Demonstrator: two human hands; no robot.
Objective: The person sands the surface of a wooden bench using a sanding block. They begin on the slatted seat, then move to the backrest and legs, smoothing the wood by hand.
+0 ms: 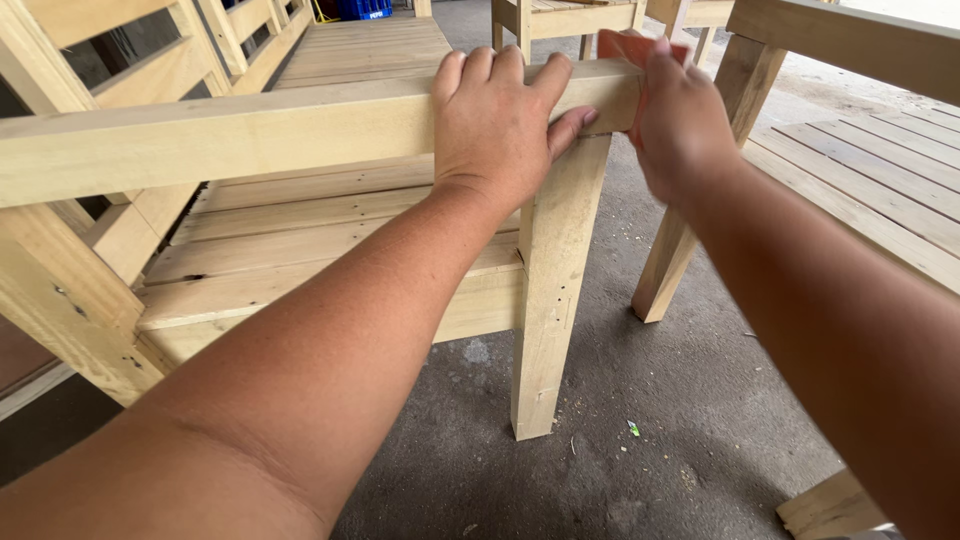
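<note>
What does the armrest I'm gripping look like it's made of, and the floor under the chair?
Armrest: pale bare wood, apparently unfinished, with visible grain and a matt surface. Floor: looks like rough grey concrete, mottled and dusty, with small bits of debris.

armrest (250,130): pale yellow wood | sanding pad (625,45): orange-red | floor (650,400): grey concrete | crate (362,9): blue

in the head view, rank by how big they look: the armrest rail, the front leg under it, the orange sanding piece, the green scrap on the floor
1. armrest rail
2. front leg
3. orange sanding piece, mostly hidden by the right hand
4. green scrap
</note>
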